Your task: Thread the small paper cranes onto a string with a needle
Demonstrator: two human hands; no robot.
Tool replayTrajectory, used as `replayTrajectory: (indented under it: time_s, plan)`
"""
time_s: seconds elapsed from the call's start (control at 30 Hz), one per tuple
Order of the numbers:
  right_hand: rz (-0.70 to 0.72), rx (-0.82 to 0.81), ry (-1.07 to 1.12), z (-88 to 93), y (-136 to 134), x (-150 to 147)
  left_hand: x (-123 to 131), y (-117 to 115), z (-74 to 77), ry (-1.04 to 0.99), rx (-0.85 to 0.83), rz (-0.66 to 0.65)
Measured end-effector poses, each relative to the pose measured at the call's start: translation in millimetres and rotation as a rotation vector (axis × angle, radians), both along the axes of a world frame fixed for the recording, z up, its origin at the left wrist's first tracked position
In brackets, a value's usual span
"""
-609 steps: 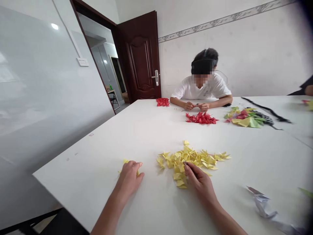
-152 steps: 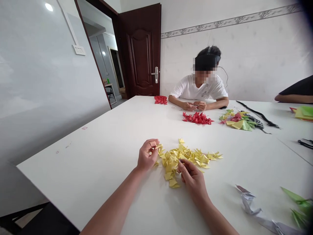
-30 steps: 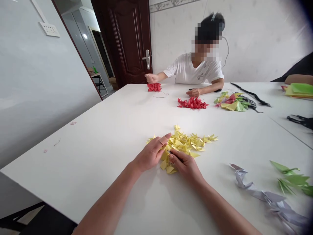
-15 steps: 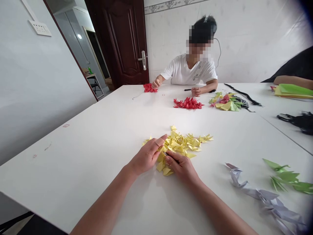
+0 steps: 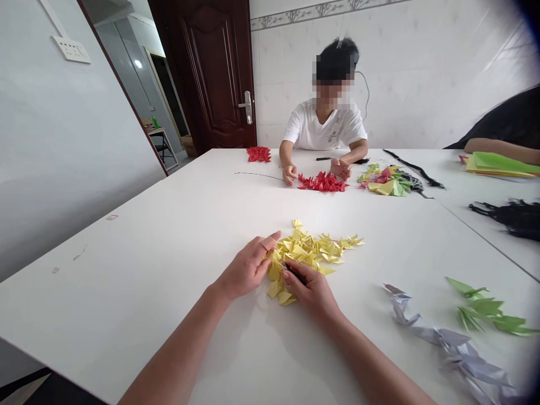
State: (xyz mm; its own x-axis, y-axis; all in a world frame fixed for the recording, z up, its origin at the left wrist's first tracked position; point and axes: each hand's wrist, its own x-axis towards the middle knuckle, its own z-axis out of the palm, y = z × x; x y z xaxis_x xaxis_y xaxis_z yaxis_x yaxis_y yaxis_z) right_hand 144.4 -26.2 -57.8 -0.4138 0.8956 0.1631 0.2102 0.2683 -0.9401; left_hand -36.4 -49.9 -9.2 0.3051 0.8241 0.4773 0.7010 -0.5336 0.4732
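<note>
A heap of small folded yellow paper pieces (image 5: 320, 248) lies on the white table (image 5: 169, 236) in front of me. My left hand (image 5: 247, 267) rests on the heap's left edge with its fingers stretched out over the pieces. My right hand (image 5: 310, 287) sits at the heap's near side, fingers pinched round a thin dark stick-like thing (image 5: 295, 273) whose tip pokes into the paper. Both hands touch the heap and nearly meet.
A person in a white shirt (image 5: 323, 129) sits opposite with red paper pieces (image 5: 323, 181), another red heap (image 5: 259, 153) and a mixed-colour heap (image 5: 386, 181). Grey folded paper (image 5: 442, 337) and green pieces (image 5: 485, 309) lie at my right. Another person's arm (image 5: 493, 146) is far right.
My hands stay on the yellow heap, barely shifted. The view has tilted slightly. The person opposite has drawn one hand back from the far red heap to the nearer red pieces.
</note>
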Motion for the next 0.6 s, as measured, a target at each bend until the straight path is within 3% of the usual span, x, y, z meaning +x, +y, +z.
replayTrajectory:
  time_s: [0.17,0.33,0.47,0.6]
  plan:
    - [-0.031,0.075,0.054,-0.1,-0.8,-0.1,-13.5,5.2,-2.0,-0.117,0.096,0.129]
    - [-0.174,0.24,0.08,0.7,-7.9,-2.9,-25.9,17.3,-23.0,-0.304,0.196,0.339]
    - [-0.422,0.334,0.103,2.6,-2.1,3.4,-35.7,34.2,-40.2,-0.623,0.008,0.51]
    - [-0.786,0.391,0.072,18.3,33.8,32.0,-42.4,48.6,-43.5,-0.714,-0.109,0.5]
